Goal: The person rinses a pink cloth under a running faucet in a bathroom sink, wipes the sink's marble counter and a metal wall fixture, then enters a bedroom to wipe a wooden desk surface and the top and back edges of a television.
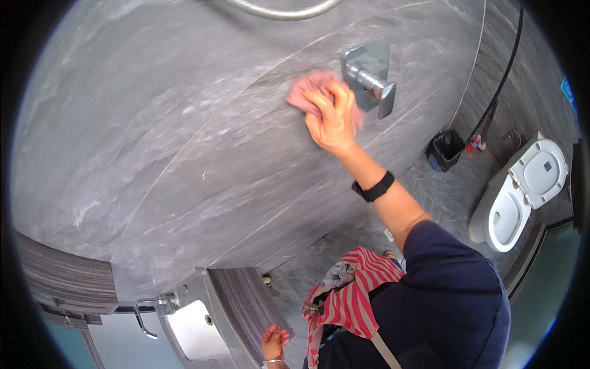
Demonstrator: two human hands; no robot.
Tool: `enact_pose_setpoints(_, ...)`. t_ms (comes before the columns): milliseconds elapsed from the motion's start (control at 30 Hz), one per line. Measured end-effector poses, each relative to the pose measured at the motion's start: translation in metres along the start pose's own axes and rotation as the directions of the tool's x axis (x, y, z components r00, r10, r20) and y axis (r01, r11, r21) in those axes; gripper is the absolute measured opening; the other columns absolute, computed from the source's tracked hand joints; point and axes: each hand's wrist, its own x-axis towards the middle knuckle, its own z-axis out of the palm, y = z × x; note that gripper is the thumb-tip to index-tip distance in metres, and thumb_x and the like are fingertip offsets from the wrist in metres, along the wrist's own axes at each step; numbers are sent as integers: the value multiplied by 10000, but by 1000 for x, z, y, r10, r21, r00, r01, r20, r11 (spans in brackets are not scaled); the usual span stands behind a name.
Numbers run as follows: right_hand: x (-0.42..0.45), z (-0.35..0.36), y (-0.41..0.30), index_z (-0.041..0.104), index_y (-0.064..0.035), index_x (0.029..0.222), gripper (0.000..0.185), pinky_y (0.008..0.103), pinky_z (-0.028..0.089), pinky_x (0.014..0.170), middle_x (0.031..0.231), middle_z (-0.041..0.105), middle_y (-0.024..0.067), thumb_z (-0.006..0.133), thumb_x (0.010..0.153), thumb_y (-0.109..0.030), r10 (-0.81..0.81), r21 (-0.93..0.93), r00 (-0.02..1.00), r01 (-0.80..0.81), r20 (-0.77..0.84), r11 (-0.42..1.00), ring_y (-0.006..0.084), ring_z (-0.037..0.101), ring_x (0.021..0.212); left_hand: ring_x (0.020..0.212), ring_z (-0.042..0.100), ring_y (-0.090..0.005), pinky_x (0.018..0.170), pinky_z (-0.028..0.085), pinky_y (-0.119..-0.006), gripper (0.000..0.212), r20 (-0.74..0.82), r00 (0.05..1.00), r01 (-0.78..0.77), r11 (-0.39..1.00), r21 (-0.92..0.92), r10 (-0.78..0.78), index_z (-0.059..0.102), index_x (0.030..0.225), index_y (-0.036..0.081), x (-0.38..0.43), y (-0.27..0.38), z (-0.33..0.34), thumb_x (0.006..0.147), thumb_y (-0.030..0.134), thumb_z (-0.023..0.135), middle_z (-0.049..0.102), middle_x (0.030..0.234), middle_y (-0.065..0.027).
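With fingers spread, my right hand (pixel 333 121) presses a pink cloth (pixel 306 90) against the grey marble-patterned wall tile (pixel 221 152). Part of the cloth is blurred. Just right of the cloth, a chrome shower valve with a lever handle (pixel 386 99) projects from its square plate (pixel 368 55). Low in the view, my left hand (pixel 275 341) hangs beside the vanity's dark wood-grain front (pixel 246 300), fingers loosely curled and nothing visible in them. A red-and-beige striped apron (pixel 355 309) covers my front, with a grey crumpled cloth (pixel 340 275) in its pocket.
A metal shower hose (pixel 286 13) curves across the top. At lower left are a white washbasin (pixel 196 330) and its chrome faucet (pixel 161 304). A lined black bin (pixel 446 150) and a white toilet with raised lid (pixel 509 214) stand at right, near a hanging black hose (pixel 504 69).
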Motion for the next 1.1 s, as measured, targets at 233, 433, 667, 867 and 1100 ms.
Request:
enact_pose_setpoints(233,-81,-61,67,513,-83,1071,392,392,390,848,1009,439,137,531,696,30,421,235,883,-463,208,855,332,440,965,668,627,-182,542,515,-273,212,16,1000,9,997,72,-10,521,1070,46,-14,9,72,873,116,550,636,835,-109)
enact_pose_setpoints(433,24,-134,60,568,-51,1015,341,345,394,856,1016,451,128,504,690,33,377,389,910,-414,172,823,259,458,976,675,630,-197,548,523,-284,214,6,1000,19,998,67,-20,519,1082,25,-30,6,125,879,92,522,633,838,-120)
enact_pose_setpoints(667,-5,-138,121,611,-146,956,310,345,438,744,949,462,89,628,668,-32,268,43,963,-266,-44,963,273,476,867,679,628,-193,551,522,-281,212,14,1000,14,992,123,-16,518,1085,28,-39,3,167,881,86,515,632,846,-118)
enact_pose_setpoints(867,-77,-149,150,587,-83,943,253,328,436,780,954,484,92,576,703,-2,721,358,668,-728,182,584,233,510,915,672,629,-188,544,522,-277,201,90,996,-17,997,80,10,530,1074,34,-44,3,179,882,93,521,634,846,-114)
enact_pose_setpoints(1100,84,-179,142,591,-35,951,253,300,414,812,950,530,81,521,714,18,432,579,890,-431,146,692,200,509,927,654,631,-188,524,517,-263,192,14,999,30,994,109,-32,542,1059,29,-64,-2,176,878,94,529,638,829,-118)
